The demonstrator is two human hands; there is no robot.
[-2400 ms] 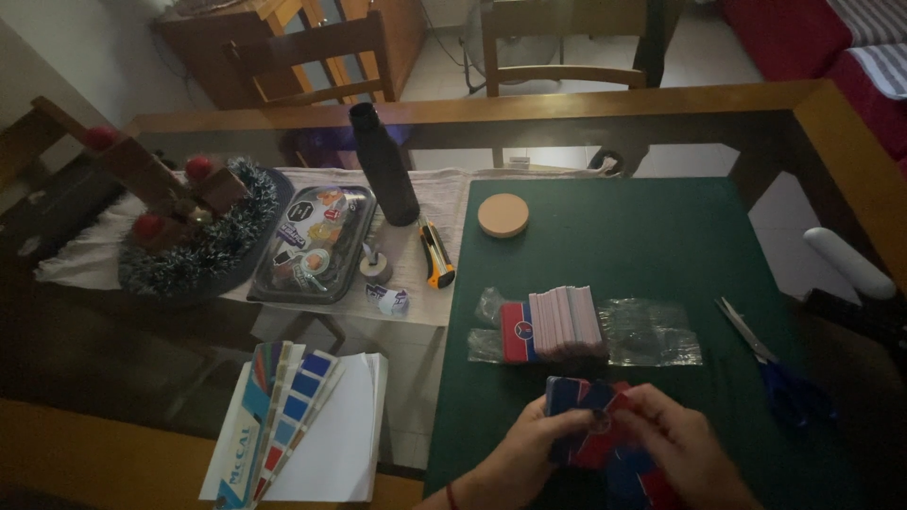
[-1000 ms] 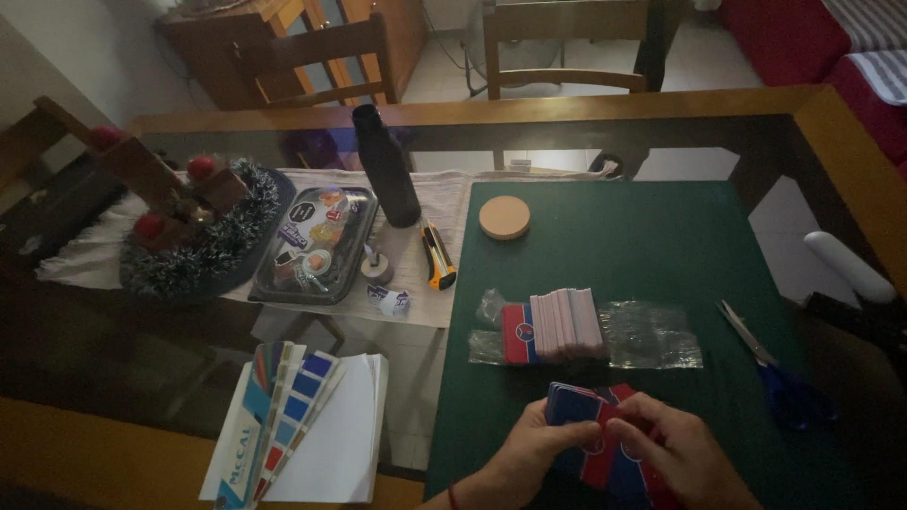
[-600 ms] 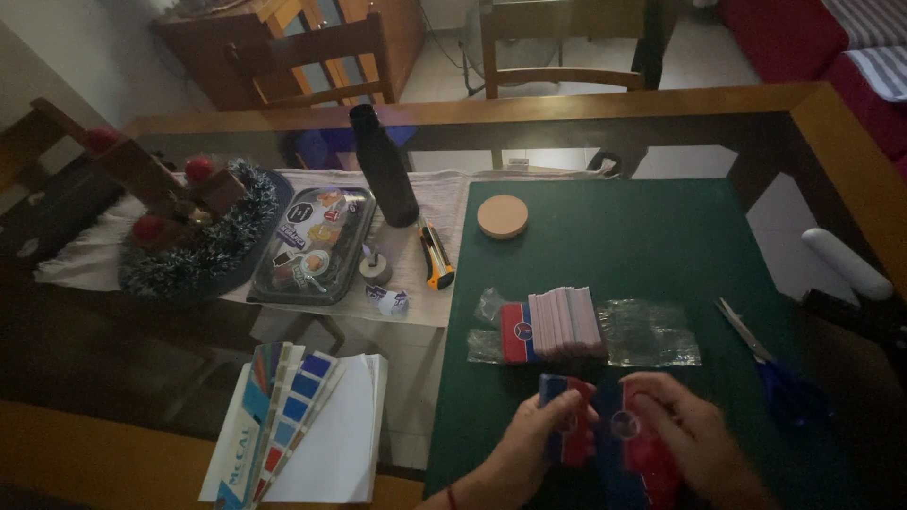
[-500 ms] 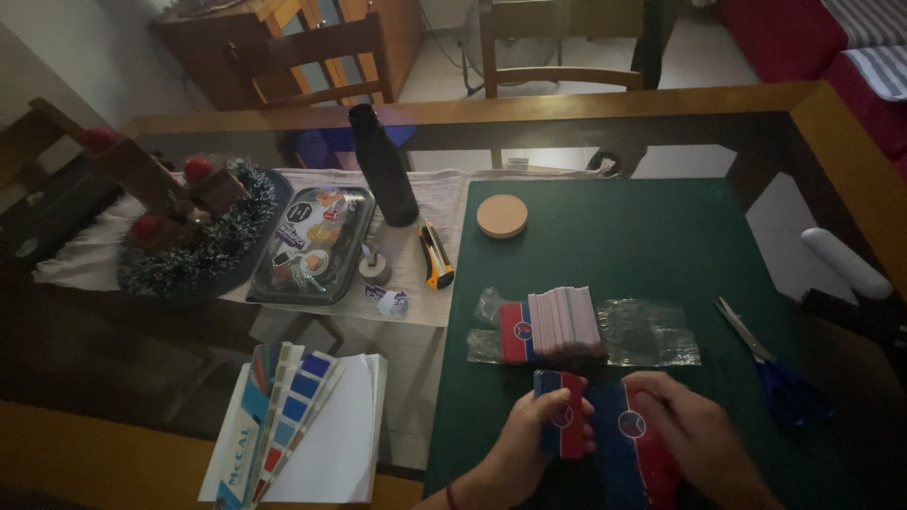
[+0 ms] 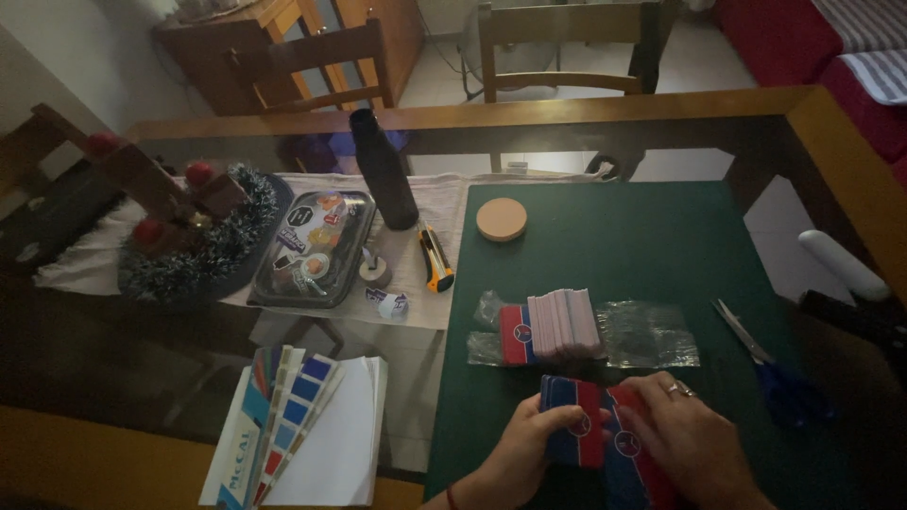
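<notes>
Holding blue-and-red card packets, we grip one in the left hand (image 5: pixel 529 453), another in the right hand (image 5: pixel 685 444), over green felt surface (image 5: pixel 642 246); crinkled clear wrapper (image 5: pixel 652 335) holds a card stack (image 5: pixel 557 323).

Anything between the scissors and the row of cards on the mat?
Head view: clear plastic wrap lies between the scissors and the row of cards.

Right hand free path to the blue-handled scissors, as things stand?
Probably yes, once freed: the right hand is on a card stack, and only bare green mat lies between it and the scissors to its right.
</notes>
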